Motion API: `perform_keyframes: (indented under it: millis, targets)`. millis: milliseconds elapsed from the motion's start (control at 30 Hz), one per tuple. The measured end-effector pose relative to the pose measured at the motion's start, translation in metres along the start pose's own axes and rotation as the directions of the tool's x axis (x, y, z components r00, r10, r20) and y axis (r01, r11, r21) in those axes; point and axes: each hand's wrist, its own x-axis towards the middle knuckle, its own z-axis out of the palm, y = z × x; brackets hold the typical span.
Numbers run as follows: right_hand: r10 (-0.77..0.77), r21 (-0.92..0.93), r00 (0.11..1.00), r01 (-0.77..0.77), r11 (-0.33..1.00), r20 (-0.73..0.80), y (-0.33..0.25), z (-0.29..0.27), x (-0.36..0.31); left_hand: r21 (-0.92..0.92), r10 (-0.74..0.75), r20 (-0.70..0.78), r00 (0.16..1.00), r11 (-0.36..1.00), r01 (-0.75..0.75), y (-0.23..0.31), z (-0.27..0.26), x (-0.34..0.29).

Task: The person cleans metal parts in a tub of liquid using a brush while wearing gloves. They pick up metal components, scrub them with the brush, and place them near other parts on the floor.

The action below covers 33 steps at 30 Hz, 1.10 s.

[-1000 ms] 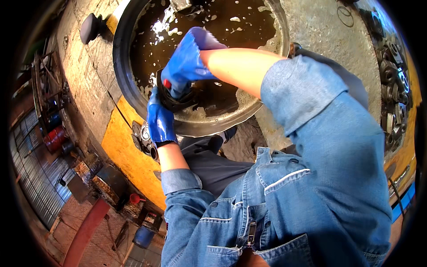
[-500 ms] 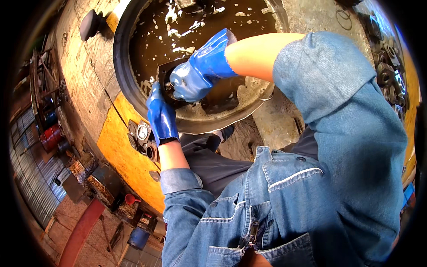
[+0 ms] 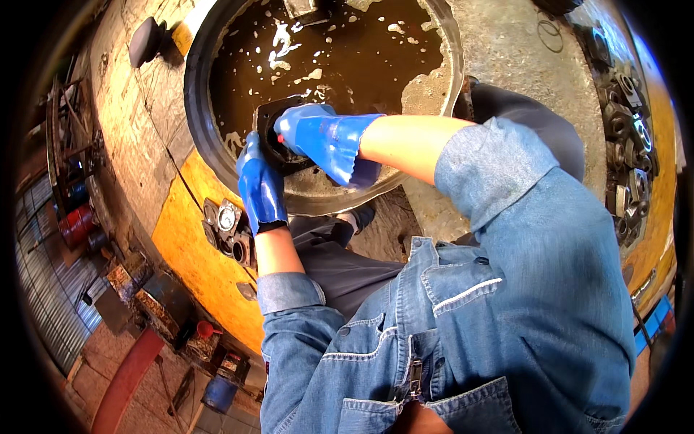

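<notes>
A wide round black basin [image 3: 196,87] holds murky brown liquid [image 3: 354,54] with patches of foam. Over its near left side is a dark metal part [image 3: 267,114], flat-edged with a round opening. My left hand [image 3: 260,184], in a blue rubber glove, grips the part's left edge. My right hand [image 3: 322,137], gloved the same way, has its fingers curled into the opening. A tiny red spot shows at those fingertips, but what they hold is hidden. A block-like metal piece [image 3: 300,7] sits in the liquid at the far side.
Small metal parts [image 3: 228,220] lie on a yellow board [image 3: 184,231] left of the basin. Many oily metal parts [image 3: 625,137] are heaped at the right. A dark rounded object [image 3: 147,42] stands at far left. My knees flank the basin's near side.
My right forearm has swung lower and toward me, with the elbow dropping. The right hand has turned flatter over the opening. My left hand keeps its hold on the part.
</notes>
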Motion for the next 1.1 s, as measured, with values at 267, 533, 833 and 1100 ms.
perform_keyframes:
  millis: [267,533,833,1100]
  targets:
    - [0.05,0.512,0.985,0.042,0.858,-0.164,0.022,-0.029,-0.087,0.713,0.448,0.295,0.844,0.485,-0.506,0.007,-0.004,-0.022]
    - [0.45,0.534,0.89,0.347,-0.771,0.07,-0.001,0.075,-0.011,-0.039,-0.015,0.096,0.995,0.999,0.019,-0.005,-0.002,0.01]
    - [-0.087,0.861,0.99,0.14,0.489,-0.112,0.037,-0.002,-0.05,-0.202,-0.073,0.052,0.996,0.976,0.082,-0.011,-0.009,0.01]
    - [-0.457,-0.147,0.885,0.465,0.873,0.09,0.017,-0.029,-0.026,-0.252,-0.111,0.077,0.991,0.959,0.127,-0.005,-0.002,0.01]
